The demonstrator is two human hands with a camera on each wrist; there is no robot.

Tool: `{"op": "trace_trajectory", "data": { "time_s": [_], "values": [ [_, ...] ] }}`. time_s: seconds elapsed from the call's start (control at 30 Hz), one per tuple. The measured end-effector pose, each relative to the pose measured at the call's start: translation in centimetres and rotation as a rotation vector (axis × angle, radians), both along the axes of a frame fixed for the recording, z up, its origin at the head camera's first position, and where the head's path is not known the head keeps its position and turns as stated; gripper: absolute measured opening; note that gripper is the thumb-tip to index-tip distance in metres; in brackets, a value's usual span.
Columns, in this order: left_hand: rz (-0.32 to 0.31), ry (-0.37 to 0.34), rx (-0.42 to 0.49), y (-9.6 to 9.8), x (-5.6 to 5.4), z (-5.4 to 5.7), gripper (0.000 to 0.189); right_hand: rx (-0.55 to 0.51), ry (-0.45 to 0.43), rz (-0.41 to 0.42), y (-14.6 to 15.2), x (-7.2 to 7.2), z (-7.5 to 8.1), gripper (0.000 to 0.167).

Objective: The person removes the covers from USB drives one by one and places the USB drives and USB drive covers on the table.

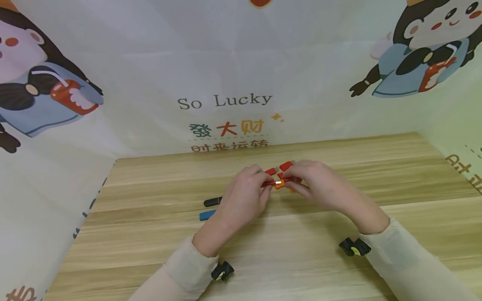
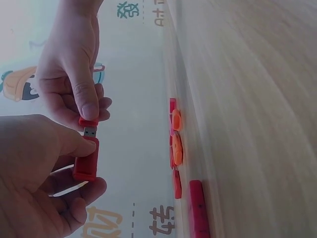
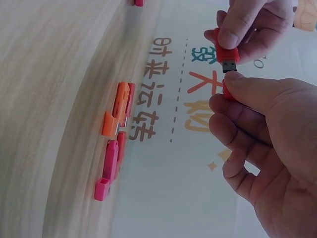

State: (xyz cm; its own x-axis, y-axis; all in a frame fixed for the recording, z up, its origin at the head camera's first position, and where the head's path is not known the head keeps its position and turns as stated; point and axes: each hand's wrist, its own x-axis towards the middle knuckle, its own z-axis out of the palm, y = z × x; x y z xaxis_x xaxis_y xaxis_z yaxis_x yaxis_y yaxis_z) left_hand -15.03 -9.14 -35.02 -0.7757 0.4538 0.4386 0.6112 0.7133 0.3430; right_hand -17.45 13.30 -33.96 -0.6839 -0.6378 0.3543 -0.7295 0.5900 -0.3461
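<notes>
Above the table, my left hand [image 1: 242, 190] holds the body of a red USB stick [image 2: 85, 166] between thumb and fingers. My right hand [image 1: 320, 184] pinches its small red cap [image 3: 227, 90]. A short length of metal plug [image 3: 229, 65] shows between body and cap, which are in line with each other. Beyond the hands, an orange USB stick [image 3: 120, 101] lies on the table beside an orange cap [image 3: 109, 124]. Close to these are a pink stick [image 3: 110, 161] and a pink cap [image 3: 102, 189].
Two red USB sticks, one of them the farther red stick [image 1: 287, 165], lie behind the hands with plugs bare. Left of my left hand are a black stick [image 1: 213, 201] and a blue stick [image 1: 207, 215], partly hidden. A printed cloth [image 1: 233, 75] stands behind the wooden table [image 1: 150, 246].
</notes>
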Motion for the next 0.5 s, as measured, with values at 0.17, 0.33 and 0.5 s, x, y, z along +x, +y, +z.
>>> {"op": "trace_trajectory", "data": {
  "time_s": [0.17, 0.33, 0.5],
  "values": [
    [0.005, -0.006, 0.002, 0.0, 0.0, -0.1, 0.006, -0.007, -0.006, -0.007, 0.4, 0.0, 0.2, 0.011],
    [0.016, -0.011, -0.009, 0.0, -0.1, -0.2, 0.005, -0.006, -0.01, -0.01, 0.8, 0.0, 0.3, 0.011],
    [0.018, -0.019, -0.023, 0.1, -0.2, -0.2, 0.006, -0.002, -0.011, -0.022, 1.2, -0.1, 0.5, 0.01]
  ]
}}
